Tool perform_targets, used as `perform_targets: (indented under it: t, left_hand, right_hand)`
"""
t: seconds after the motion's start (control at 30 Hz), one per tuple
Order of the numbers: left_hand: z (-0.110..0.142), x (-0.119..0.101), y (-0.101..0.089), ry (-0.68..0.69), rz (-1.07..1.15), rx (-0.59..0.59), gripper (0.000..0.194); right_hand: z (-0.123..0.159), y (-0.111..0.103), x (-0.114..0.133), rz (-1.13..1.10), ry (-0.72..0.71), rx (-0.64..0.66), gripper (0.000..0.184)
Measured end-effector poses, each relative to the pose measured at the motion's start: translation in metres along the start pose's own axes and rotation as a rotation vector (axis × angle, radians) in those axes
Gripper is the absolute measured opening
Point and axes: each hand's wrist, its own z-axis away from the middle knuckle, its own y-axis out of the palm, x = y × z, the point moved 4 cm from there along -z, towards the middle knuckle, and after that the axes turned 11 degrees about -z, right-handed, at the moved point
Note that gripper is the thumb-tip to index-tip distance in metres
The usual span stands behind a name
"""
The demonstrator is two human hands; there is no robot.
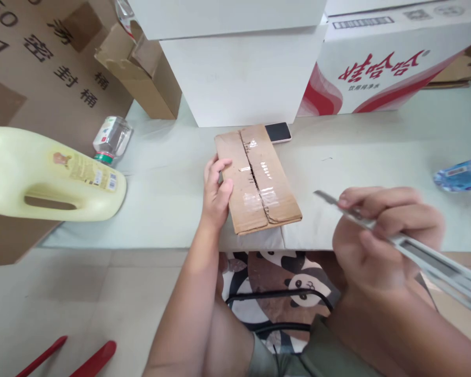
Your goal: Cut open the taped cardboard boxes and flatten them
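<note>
My left hand [216,191] grips the left edge of a flat brown cardboard box [275,180], its thumb and fingers wrapped round that side. A dark slit runs along the middle of the box, with shiny clear tape on both sides of it. To the right, raised and apart from the box, my right hand [384,235] is closed round a silver utility knife [435,256]. The knife's blade shows at its tip and points left towards the box. Motion blurs the right hand a little. Behind the box lies a phone [279,132], partly hidden by it.
White boxes [243,78] and a red-and-white carton [377,73] line the back of the table. A yellow jug [23,167], a clear bottle [115,139] and a small carton [157,84] stand left. A blue bottle [463,174] lies right. Red handles [94,361] are on the floor.
</note>
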Motion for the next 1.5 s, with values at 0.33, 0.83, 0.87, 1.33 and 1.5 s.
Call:
perform_targets:
  t: [0.33, 0.83, 0.87, 1.33, 1.5]
  left_hand:
    - [0.002, -0.002, 0.001, -0.026, 0.005, 0.004, 0.049]
    - [0.002, 0.001, 0.001, 0.003, -0.029, -0.002, 0.049]
    - [0.002, 0.001, 0.001, 0.002, -0.024, -0.004, 0.049]
    - [0.002, -0.001, 0.000, -0.008, -0.045, 0.009, 0.050]
    - [0.002, -0.001, 0.000, -0.008, -0.042, 0.009, 0.050]
  right_hand:
    - [0.027, -0.016, -0.092, 0.993, 0.721, 0.784, 0.033]
    - [0.045, 0.006, -0.094, 0.671, 0.514, 0.906, 0.034]
    - [0.046, 0.006, -0.094, 0.677, 0.517, 0.919, 0.035]
    - [0.047, 0.016, -0.089, 0.504, 0.566, 0.945, 0.021]
    - [0.045, 0.017, -0.087, 0.551, 0.559, 0.966, 0.025]
